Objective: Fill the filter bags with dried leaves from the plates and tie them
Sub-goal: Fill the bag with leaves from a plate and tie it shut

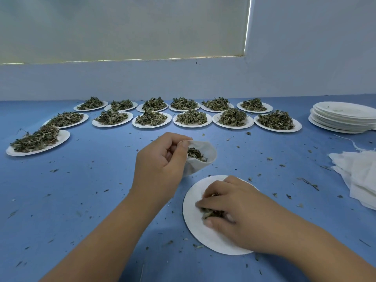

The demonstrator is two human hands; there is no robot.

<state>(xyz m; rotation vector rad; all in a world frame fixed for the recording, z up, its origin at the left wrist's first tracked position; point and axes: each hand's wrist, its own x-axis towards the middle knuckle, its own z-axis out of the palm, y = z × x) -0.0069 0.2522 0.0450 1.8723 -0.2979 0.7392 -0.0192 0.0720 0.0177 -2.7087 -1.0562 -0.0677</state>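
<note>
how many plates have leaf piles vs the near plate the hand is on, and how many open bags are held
plates heaped with leaves: 14
near plate under the right hand: 1
open filter bag in the left hand: 1
total: 16

A blue table fills the near scene and runs to a pale wall on the far side. A wide window covered by a whitish blind sits at far left; daylight leaks along its right and bottom edges.
</note>
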